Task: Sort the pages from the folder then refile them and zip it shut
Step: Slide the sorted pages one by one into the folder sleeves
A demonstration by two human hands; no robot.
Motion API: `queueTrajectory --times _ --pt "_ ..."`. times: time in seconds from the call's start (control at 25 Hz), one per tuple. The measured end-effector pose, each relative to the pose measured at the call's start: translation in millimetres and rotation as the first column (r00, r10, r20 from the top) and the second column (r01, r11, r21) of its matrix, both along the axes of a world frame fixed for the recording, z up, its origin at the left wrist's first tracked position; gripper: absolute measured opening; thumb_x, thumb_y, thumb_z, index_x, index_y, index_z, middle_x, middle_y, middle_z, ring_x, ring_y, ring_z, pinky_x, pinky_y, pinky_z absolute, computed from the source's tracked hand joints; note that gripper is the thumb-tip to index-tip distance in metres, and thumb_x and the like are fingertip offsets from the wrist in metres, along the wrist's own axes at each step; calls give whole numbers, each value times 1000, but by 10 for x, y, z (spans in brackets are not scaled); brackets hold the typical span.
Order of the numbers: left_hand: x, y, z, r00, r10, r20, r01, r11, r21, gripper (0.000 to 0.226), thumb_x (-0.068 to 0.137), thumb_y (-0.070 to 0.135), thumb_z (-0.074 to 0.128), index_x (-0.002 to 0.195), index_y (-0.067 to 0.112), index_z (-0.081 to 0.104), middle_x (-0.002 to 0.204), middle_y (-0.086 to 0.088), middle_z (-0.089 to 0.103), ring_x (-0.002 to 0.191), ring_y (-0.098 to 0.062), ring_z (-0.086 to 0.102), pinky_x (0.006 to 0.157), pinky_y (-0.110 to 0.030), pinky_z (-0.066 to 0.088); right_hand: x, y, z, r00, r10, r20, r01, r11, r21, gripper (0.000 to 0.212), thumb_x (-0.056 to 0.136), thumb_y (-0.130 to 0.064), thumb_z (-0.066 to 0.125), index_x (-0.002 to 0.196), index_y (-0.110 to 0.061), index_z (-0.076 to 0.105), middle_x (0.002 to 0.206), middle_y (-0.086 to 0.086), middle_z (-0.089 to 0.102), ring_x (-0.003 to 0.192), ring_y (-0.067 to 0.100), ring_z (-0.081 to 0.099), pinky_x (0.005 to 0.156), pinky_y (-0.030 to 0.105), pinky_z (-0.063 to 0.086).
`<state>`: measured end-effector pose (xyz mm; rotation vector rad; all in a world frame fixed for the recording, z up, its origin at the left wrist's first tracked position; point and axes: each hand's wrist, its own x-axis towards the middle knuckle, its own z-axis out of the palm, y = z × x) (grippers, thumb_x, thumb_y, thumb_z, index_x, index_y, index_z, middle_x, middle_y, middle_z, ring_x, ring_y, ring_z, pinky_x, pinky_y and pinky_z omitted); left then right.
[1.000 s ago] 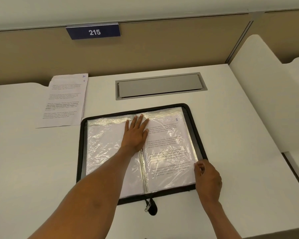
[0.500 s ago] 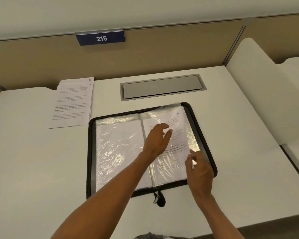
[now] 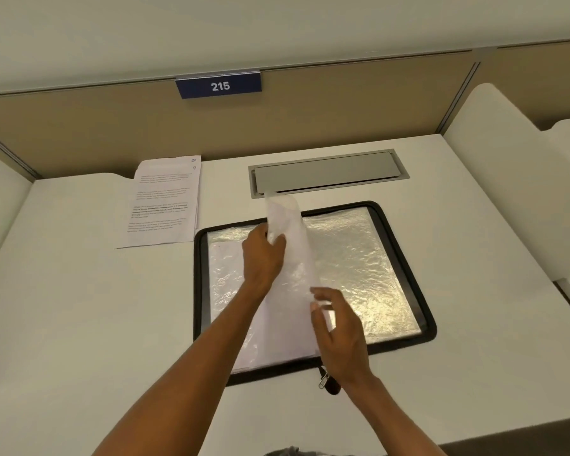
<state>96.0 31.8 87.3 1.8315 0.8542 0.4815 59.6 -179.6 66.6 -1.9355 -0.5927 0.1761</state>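
A black zip folder [image 3: 405, 268] lies open on the white desk, its crinkled clear sleeves facing up. One sleeve with a white page [image 3: 292, 258] stands on edge over the spine, mid-turn. My left hand [image 3: 262, 258] grips that sleeve near its top. My right hand [image 3: 338, 334] hovers at the sleeve's lower right edge, thumb and fingers apart and loosely curled, fingertips at the edge. The zipper pull [image 3: 324, 383] hangs off the folder's near edge by my right wrist. A stack of printed pages [image 3: 165, 202] lies on the desk, left of and behind the folder.
A grey cable-tray lid [image 3: 326, 172] is set into the desk behind the folder. A tan partition with a "215" plate [image 3: 219, 86] closes the back. White side dividers [image 3: 494, 166] stand at the right and left.
My left hand left the spine and took hold of the right-hand sleeve. The sleeve rose from flat to upright, swinging left. My right hand's pinch on its edge loosened.
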Motion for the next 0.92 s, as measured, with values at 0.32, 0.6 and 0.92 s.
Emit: queueTrajectory --times 0.32,0.6,0.92 --pt "-631 728 -227 988 100 -119 -122 974 -190 14 92 12 72 106 16 71 94 -2 74 82 -20 73 64 -28 58 120 594 -767 939 332 92 -265 866 -425 63 106 -40 40 163 -25 19 172 -7 10 157 8 9 128 38 20" --pt "-651 1281 -574 964 128 -233 -191 943 -272 20 85 28 82 94 12 75 87 -13 76 79 -30 74 77 -50 62 -455 894 -943 856 468 220 -230 725 -649 59 108 -42 31 164 -28 19 172 3 4 159 21 -3 127 53 11" --pt "-251 1848 -373 990 -12 -138 -20 973 -230 4 91 8 77 89 11 80 87 -9 79 66 -11 68 54 -20 50 -486 884 -915 854 488 179 -234 668 -706 58 109 -47 21 164 -29 18 173 2 2 159 23 -4 126 53 19"
